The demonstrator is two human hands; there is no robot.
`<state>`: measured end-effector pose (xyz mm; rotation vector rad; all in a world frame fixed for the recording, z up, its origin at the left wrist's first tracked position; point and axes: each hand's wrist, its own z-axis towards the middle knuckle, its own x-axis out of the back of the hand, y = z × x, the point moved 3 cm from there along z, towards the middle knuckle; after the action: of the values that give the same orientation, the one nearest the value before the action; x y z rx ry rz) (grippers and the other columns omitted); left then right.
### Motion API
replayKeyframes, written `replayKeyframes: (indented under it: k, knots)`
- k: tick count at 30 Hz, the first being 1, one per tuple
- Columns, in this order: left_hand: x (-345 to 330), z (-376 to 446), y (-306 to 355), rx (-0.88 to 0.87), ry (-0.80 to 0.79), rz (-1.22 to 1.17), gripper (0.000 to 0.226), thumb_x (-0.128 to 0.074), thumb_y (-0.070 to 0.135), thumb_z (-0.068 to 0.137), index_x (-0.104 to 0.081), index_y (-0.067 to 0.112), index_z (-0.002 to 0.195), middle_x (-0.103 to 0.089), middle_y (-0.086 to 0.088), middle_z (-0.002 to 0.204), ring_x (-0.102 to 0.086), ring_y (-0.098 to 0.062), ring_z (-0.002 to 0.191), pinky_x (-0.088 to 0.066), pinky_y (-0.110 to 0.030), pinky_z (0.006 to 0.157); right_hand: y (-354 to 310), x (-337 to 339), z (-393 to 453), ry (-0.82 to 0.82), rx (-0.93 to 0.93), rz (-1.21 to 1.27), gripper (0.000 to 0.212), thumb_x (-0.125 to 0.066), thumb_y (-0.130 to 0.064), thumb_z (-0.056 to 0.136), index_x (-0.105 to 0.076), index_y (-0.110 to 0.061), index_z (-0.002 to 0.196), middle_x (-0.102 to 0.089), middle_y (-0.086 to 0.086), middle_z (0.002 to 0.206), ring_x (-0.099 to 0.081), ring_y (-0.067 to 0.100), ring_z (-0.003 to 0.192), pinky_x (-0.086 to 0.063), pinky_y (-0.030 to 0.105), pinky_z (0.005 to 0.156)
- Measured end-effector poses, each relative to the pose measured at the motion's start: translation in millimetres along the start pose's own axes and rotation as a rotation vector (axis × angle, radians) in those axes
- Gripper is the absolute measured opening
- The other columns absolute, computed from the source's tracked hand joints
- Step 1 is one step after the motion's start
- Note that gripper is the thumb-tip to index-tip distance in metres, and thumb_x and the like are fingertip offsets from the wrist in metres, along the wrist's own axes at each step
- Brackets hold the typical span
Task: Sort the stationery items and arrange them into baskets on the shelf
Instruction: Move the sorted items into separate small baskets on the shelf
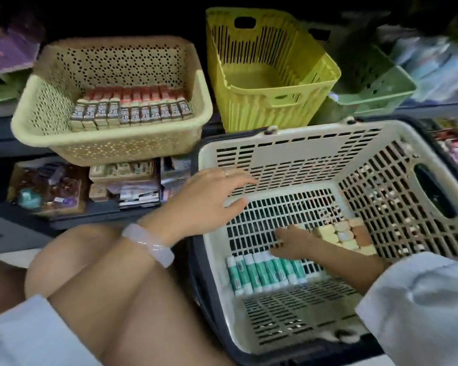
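A white slotted shopping basket stands at the lower right. On its floor lie a row of green-and-white glue sticks and a cluster of small pastel eraser blocks. My right hand reaches down inside, its fingers touching the basket floor between the glue sticks and the blocks, holding nothing I can see. Over the basket's left rim hovers my left hand, fingers spread. On the shelf, a beige perforated basket holds rows of 2B pencil boxes. A yellow basket beside it holds nothing.
A green basket sits behind the yellow one at right. Below the beige basket a lower shelf holds packaged stationery. My bare knees fill the lower left. Blurred packets lie at the far right.
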<state>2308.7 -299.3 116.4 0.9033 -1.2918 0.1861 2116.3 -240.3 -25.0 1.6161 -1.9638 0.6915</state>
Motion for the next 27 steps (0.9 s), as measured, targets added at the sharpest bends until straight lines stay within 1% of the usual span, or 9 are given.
replayKeyframes:
  k: [3, 4, 6, 9, 15, 18, 21, 24, 27]
  knots:
    - [-6.7, 0.6, -0.4, -0.014, 0.005, 0.168, 0.044, -0.042, 0.040, 0.093, -0.041, 0.032, 0.136, -0.039, 0.014, 0.143, -0.034, -0.009, 0.131, -0.015, -0.023, 0.105, -2.1, -14.1, 4.6, -0.082, -0.065, 0.033, 0.082, -0.046, -0.057, 0.087, -0.012, -0.011, 0.147, -0.008, 0.019, 0.153, -0.035, 0.035, 0.130, -0.037, 0.039, 0.099]
    - [-8.2, 0.1, -0.4, -0.016, 0.012, 0.205, 0.045, -0.041, 0.042, 0.092, -0.040, 0.033, 0.136, -0.039, 0.014, 0.144, -0.034, -0.008, 0.132, -0.012, -0.022, 0.104, -5.5, -19.8, 5.3, -0.079, -0.076, 0.009, 0.088, -0.047, -0.058, 0.086, -0.007, -0.010, 0.147, -0.005, 0.019, 0.153, -0.028, 0.037, 0.134, -0.034, 0.041, 0.103]
    - [-8.6, -0.3, -0.6, -0.017, 0.027, 0.227, 0.045, -0.041, 0.044, 0.092, -0.041, 0.033, 0.135, -0.040, 0.015, 0.143, -0.035, -0.008, 0.131, -0.008, -0.020, 0.101, -11.2, -28.5, 5.9, -0.023, -0.087, -0.040, 0.092, -0.049, -0.060, 0.083, -0.006, -0.007, 0.145, -0.011, 0.019, 0.150, -0.024, 0.040, 0.133, -0.033, 0.045, 0.103]
    - [-7.6, -0.8, -0.8, -0.020, 0.041, 0.221, 0.044, -0.042, 0.043, 0.091, -0.043, 0.033, 0.134, -0.042, 0.015, 0.141, -0.038, -0.010, 0.129, -0.009, -0.021, 0.101, -14.1, -35.9, 5.7, 0.036, -0.079, -0.048, 0.084, -0.050, -0.059, 0.082, -0.014, -0.010, 0.141, -0.022, 0.015, 0.142, -0.031, 0.038, 0.125, -0.039, 0.044, 0.095]
    - [-7.9, -2.3, -1.8, -0.023, 0.043, 0.238, 0.043, -0.041, 0.042, 0.091, -0.045, 0.032, 0.132, -0.046, 0.015, 0.138, -0.041, -0.011, 0.126, -0.010, -0.021, 0.101, -35.0, -54.4, 5.3, -0.007, 0.036, -0.072, 0.083, -0.070, -0.042, 0.074, -0.023, -0.014, 0.137, -0.025, 0.013, 0.137, -0.034, 0.032, 0.124, -0.044, 0.040, 0.096]
    - [-8.0, -3.4, -3.3, -0.016, 0.053, 0.231, 0.042, -0.041, 0.042, 0.091, -0.045, 0.033, 0.132, -0.046, 0.017, 0.137, -0.041, -0.010, 0.126, -0.010, -0.021, 0.101, -35.4, -53.9, 4.9, 0.044, 0.019, -0.080, 0.077, -0.071, -0.035, 0.075, -0.026, -0.014, 0.134, -0.029, 0.013, 0.132, -0.039, 0.030, 0.118, -0.046, 0.036, 0.088]
    - [-8.0, -5.3, -3.7, -0.025, 0.066, 0.231, 0.041, -0.041, 0.042, 0.091, -0.046, 0.033, 0.131, -0.048, 0.016, 0.136, -0.042, -0.009, 0.125, -0.010, -0.020, 0.099, -30.4, -51.0, 7.7, 0.094, 0.059, -0.102, 0.065, -0.067, -0.028, 0.077, -0.032, -0.014, 0.130, -0.035, 0.013, 0.128, -0.043, 0.032, 0.116, -0.046, 0.038, 0.083]
    - [-8.2, -5.5, -3.8, -0.027, 0.072, 0.212, 0.040, -0.041, 0.042, 0.091, -0.047, 0.033, 0.130, -0.048, 0.017, 0.135, -0.043, -0.009, 0.124, -0.011, -0.020, 0.099, -23.1, -42.5, 14.9, 0.070, 0.091, -0.038, 0.059, -0.068, -0.026, 0.076, -0.039, -0.016, 0.127, -0.045, 0.012, 0.120, -0.051, 0.030, 0.107, -0.047, 0.036, 0.080]
    - [-9.6, -5.1, -4.8, -0.036, 0.074, 0.210, 0.040, -0.040, 0.042, 0.092, -0.046, 0.033, 0.130, -0.048, 0.016, 0.135, -0.043, -0.009, 0.123, -0.011, -0.020, 0.098, -17.8, -33.6, 20.3, 0.035, 0.096, 0.048, 0.050, -0.069, -0.023, 0.076, -0.045, -0.017, 0.119, -0.056, 0.009, 0.111, -0.057, 0.023, 0.092, -0.047, 0.030, 0.066]
